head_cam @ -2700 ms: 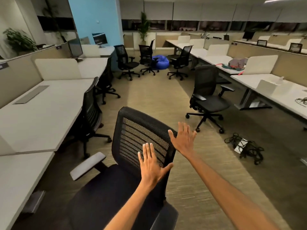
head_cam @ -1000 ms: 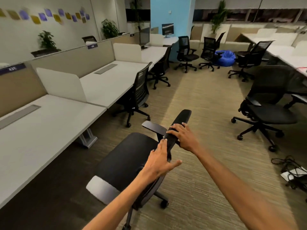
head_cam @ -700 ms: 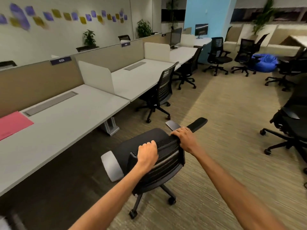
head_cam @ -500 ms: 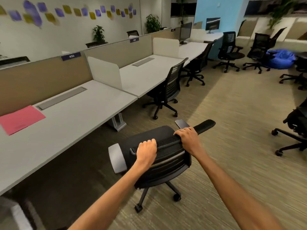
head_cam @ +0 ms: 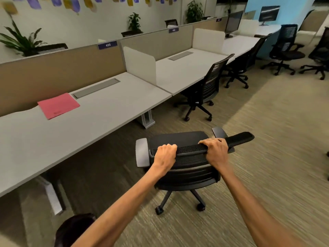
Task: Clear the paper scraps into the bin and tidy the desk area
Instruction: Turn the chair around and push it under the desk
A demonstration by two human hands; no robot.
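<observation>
Desk (head_cam: 110, 111) left, apart | chair (head_cam: 185, 168) backrest top gripped | left hand (head_cam: 164, 155), right hand (head_cam: 216, 151) fingers curled closed over it

A black mesh-backed office chair (head_cam: 201, 86) is tucked against the neighbouring white desk (head_cam: 187, 70), with two more black wheeled chairs (head_cam: 284, 50) seen before a blue wall (head_cam: 292, 4); potted green plants (head_cam: 21, 41) are set above the tan partition (head_cam: 62, 66), beneath blurred coloured sticky notes (head_cam: 74, 2)

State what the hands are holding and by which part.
Both the left hand and the right hand grip the black office chair by the top edge of its backrest.
</observation>
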